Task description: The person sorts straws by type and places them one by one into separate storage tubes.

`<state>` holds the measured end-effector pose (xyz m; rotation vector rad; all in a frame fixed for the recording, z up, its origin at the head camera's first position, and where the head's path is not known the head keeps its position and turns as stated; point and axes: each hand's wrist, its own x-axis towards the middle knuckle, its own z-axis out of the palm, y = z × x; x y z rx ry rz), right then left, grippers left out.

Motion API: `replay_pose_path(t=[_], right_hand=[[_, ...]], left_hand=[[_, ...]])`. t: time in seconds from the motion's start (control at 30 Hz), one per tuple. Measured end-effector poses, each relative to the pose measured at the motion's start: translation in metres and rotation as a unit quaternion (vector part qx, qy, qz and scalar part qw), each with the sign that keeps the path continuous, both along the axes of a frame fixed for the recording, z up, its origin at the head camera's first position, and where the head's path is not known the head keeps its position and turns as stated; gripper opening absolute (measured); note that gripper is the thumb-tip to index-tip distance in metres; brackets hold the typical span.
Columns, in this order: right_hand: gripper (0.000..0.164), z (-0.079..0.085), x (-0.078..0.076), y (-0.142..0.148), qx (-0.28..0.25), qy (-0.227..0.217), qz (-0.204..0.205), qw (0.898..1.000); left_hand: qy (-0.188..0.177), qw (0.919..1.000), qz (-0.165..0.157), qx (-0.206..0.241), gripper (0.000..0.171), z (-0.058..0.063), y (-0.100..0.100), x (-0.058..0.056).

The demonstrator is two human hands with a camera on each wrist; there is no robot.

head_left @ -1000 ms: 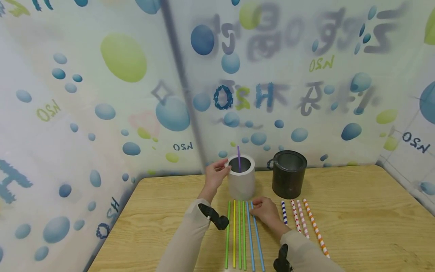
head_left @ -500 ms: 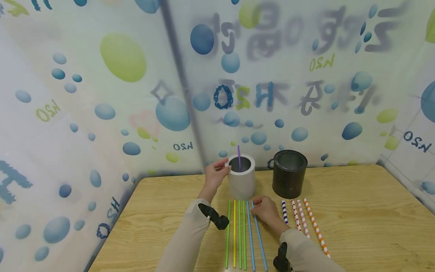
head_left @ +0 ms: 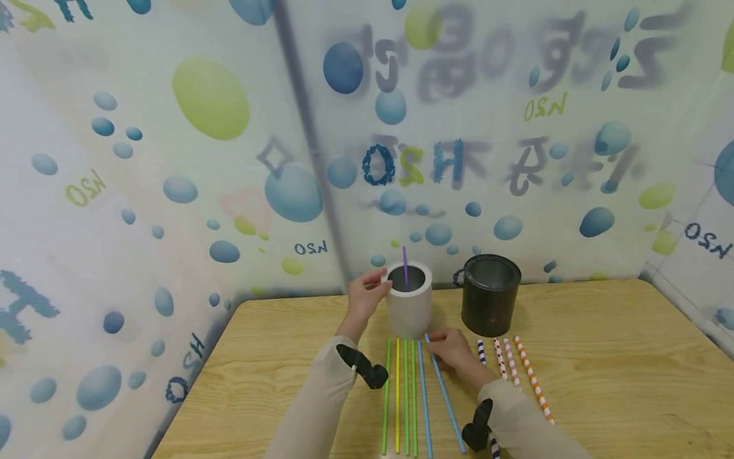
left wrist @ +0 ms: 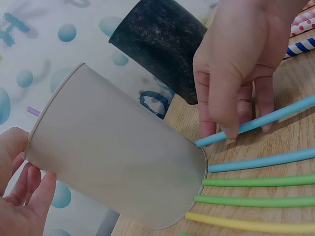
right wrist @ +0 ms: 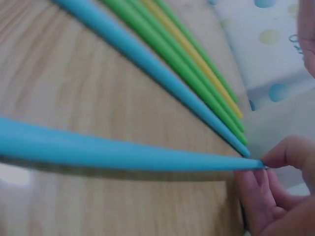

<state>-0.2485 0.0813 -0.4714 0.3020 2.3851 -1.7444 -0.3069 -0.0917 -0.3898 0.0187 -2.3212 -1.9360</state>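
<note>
My left hand (head_left: pixel 364 298) holds the rim of a white cylindrical cup (head_left: pixel 410 315), thumb and fingers at its left side. A purple straw (head_left: pixel 404 264) stands up inside that cup. Just in front of it, my right hand (head_left: pixel 455 352) pinches a light blue straw (head_left: pixel 447 398) near its far end, between thumb and fingers. In the right wrist view this blue straw (right wrist: pixel 123 155) runs slanting away from its neighbours. Beside it lie another blue straw (head_left: pixel 425 408), green straws (head_left: pixel 407 408) and a yellow straw (head_left: pixel 398 408), roughly parallel.
A black cylindrical cup (head_left: pixel 489 303) stands to the right of the white one. In front of it lie patterned straws: navy-striped, red-dotted, pink, and an orange-striped straw (head_left: pixel 533 379). The wooden table (head_left: pixel 602 357) ends at a bubble-printed curtain (head_left: pixel 487 127).
The right hand's blue straw has swung its near end to the right and its far end has shifted slightly forward. The left hand stays at the white cup's rim.
</note>
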Motion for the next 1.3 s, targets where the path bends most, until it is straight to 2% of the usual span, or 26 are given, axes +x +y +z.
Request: replay_pose_path(t=[0.17,0.5,0.6,0.93,1.3], right_hand=[[0.035,0.006,-0.003,0.003,-0.053,-0.024,-0.005,0.998],[0.04,0.028,-0.004,0.009,-0.129,0.023,-0.014,0.991],[0.04,0.037,-0.004,0.012,-0.145,0.042,-0.005,0.988],[0.039,0.068,-0.013,0.022,-0.157,0.1,0.033,0.982],[0.039,0.11,-0.032,0.019,-0.131,0.161,0.052,0.977]], left_hand=[[0.003,1.0,0.0,-0.002,0.033,-0.001,0.0,0.0],[0.009,1.0,-0.002,0.002,0.033,-0.001,0.0,0.001],[0.012,0.9999,-0.001,0.001,0.033,-0.001,0.0,0.001],[0.015,0.9999,-0.003,-0.004,0.033,-0.002,-0.002,0.0],[0.014,0.9998,-0.002,-0.011,0.032,-0.002,-0.001,0.0]])
